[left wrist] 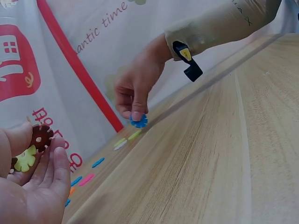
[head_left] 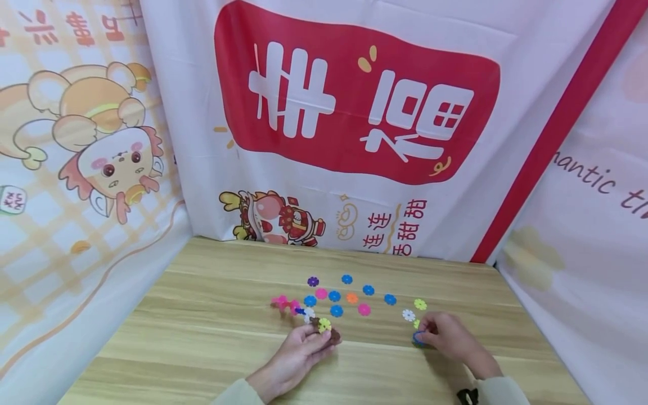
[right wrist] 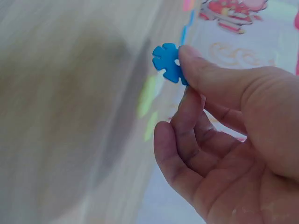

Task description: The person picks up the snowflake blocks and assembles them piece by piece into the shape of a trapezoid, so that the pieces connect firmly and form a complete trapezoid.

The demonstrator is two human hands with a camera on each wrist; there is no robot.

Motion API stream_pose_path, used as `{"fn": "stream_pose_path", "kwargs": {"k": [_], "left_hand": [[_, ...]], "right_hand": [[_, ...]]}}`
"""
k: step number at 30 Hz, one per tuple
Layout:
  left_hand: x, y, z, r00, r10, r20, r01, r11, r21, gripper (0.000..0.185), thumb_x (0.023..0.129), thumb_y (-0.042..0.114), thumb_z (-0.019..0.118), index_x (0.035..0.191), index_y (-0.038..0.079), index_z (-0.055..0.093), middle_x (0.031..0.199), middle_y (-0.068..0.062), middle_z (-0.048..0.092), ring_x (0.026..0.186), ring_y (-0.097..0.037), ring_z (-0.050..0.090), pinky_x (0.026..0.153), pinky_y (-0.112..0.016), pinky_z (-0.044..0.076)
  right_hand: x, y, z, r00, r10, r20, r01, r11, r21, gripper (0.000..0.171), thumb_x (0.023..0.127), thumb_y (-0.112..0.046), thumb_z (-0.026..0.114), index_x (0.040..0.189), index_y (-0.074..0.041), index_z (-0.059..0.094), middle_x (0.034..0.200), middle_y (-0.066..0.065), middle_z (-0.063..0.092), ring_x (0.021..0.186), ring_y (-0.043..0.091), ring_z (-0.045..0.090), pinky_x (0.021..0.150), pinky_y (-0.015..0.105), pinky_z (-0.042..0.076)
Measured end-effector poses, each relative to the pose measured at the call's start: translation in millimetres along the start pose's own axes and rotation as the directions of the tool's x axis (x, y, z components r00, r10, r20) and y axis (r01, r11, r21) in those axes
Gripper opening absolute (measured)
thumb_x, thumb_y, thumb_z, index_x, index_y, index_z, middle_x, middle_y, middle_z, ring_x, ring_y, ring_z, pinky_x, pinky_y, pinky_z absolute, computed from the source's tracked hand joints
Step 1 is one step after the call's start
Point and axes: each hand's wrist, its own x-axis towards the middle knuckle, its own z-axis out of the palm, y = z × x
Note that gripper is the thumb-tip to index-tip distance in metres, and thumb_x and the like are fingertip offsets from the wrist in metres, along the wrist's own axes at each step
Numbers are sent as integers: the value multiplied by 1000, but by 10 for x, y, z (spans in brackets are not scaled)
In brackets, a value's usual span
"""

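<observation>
**Head view: two hands, each with snowflake discs, at the near edge of the table**

A blue disc (head_left: 418, 337) is pinched between thumb and fingertip of the right hand (head_left: 448, 337), just above the wooden table (head_left: 202, 315), at about 5 o'clock from the scattered pieces. In the right wrist view the same blue disc (right wrist: 169, 62) is seen gripped at its edge by the fingers (right wrist: 201, 65), with the other fingers loosely curled beneath. In the left wrist view it (left wrist: 138, 121) is shown held low over the tabletop by the right hand (left wrist: 135, 88).

A small joined cluster, a yellow disc (head_left: 324, 324) slotted with a brown disc (head_left: 334, 335), is held at the fingertips of the left hand (head_left: 298, 351), palm upward, at about 7 o'clock from the scatter. The yellow disc (left wrist: 25, 158) and brown disc (left wrist: 42, 135) are seen clasped between thumb and fingers.

Loose discs (head_left: 349, 295) in blue, pink, orange, white, purple and green are spread at 12 o'clock from the hands. A pink assembled chain (head_left: 286, 305) lies at 11 o'clock from the left hand. Printed cloth banners (head_left: 354, 112) are hung behind.
</observation>
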Motion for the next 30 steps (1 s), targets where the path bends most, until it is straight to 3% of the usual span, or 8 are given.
{"fn": "stream_pose_path", "kwargs": {"k": [7, 12, 19, 30], "left_hand": [[-14, 18, -1, 1000, 20, 0, -20, 1000, 22, 52, 103, 17, 68, 142, -11, 47, 133, -18, 70, 121, -22, 70, 109, -31, 55], [-11, 39, 16, 999, 34, -18, -33, 999, 41, 55, 103, 19, 69, 143, -11, 46, 136, -20, 68, 119, -20, 71, 108, -29, 56], [1, 79, 33, 999, 37, -36, -36, 999, 38, 56, 102, 20, 69, 144, -9, 47, 140, -21, 66, 123, -21, 70, 108, -28, 55], [-6, 82, 46, 997, 52, -53, -50, 998, 38, 52, 102, 20, 71, 141, -8, 50, 135, -18, 69, 119, -17, 71, 107, -28, 56]], "right_hand": [[121, -452, 75, 999, -39, 34, 36, 997, 71, 16, 100, -22, 75, 89, -16, 66, 80, -5, 61, 70, 5, 52, 58, 22, 47], [189, -708, 202, 993, -115, 33, 110, 986, 126, 14, 100, -26, 74, 91, -17, 69, 82, -6, 65, 72, 5, 56, 60, 22, 52], [218, -999, 379, 976, -205, -80, 216, 959, 183, 14, 97, -26, 79, 89, -17, 71, 81, -7, 69, 72, 3, 60, 64, 21, 57], [227, -1176, 660, 967, -160, -199, 227, 896, 382, 12, 92, -22, 83, 92, -16, 72, 85, -3, 74, 73, 8, 68, 68, 26, 62]]}}
